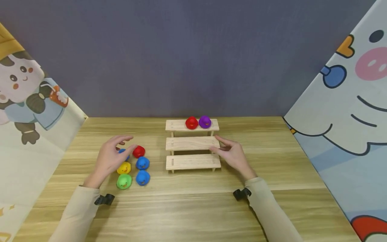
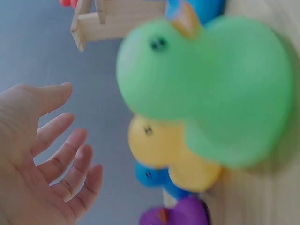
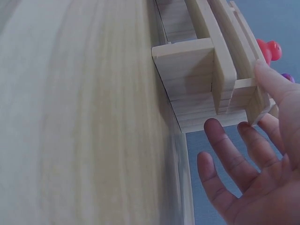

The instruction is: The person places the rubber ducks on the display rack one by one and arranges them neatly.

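A three-step wooden stand (image 1: 192, 144) sits mid-table with a red duck (image 1: 191, 123) and a purple duck (image 1: 205, 122) on its top step. My left hand (image 1: 123, 145) hovers open over a cluster of ducks: red (image 1: 138, 151), two blue (image 1: 142, 163) (image 1: 142, 177), yellow (image 1: 124, 167), green (image 1: 124, 181), and another blue one (image 1: 122, 152) half hidden under the fingers. The left wrist view shows the spread left hand (image 2: 61, 119) beside the green duck (image 2: 211, 89) and yellow duck (image 2: 159, 145). My right hand (image 1: 219, 145) is open, its thumb (image 3: 272, 84) touching the stand's (image 3: 201, 70) right end.
The wooden table (image 1: 193, 208) is boxed in by a grey back wall and cartoon-printed panels (image 1: 341, 117) on both sides. A purple duck (image 2: 178, 215) shows at the bottom of the left wrist view. Black wrist mounts (image 1: 104, 199) sit on both sleeves.
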`<state>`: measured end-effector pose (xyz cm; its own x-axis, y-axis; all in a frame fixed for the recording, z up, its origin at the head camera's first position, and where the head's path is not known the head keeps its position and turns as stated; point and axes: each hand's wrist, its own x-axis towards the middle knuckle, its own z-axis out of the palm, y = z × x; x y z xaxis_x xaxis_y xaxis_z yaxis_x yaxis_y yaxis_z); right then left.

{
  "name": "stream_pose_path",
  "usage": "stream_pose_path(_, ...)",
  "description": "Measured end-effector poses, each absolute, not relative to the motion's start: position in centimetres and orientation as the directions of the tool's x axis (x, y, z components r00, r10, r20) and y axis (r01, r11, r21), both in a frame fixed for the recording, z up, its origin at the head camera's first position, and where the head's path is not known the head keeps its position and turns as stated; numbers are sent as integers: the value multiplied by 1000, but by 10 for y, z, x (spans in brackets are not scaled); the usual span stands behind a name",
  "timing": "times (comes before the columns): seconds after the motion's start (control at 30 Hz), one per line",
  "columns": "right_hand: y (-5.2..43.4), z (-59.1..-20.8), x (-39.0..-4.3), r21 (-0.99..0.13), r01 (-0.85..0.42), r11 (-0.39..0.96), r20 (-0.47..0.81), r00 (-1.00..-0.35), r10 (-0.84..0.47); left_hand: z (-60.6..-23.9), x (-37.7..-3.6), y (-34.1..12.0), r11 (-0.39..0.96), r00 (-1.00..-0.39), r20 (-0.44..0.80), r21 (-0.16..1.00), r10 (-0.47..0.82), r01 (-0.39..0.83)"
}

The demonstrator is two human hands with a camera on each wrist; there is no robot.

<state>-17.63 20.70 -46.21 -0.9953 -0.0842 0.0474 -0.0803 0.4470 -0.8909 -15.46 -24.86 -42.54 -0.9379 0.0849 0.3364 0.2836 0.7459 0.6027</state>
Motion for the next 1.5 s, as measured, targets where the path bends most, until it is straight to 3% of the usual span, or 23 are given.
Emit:
stream_pose_path(0.7,209,-463,-178,-897,-88,432,55,-995,-88,-437,-132,-309,803,-952,303,556,45,215)
stream_pose_path(1.03,212,-461,-176,-902,-72,425,38,-995,-88,-438,-126,-316,839,-985,139,519,103,161)
stream_pose_path(1.5,209,-463,-177,-904,-74,421,37,-995,-94,-441,-120,-324,851,-994,41,514,102,108)
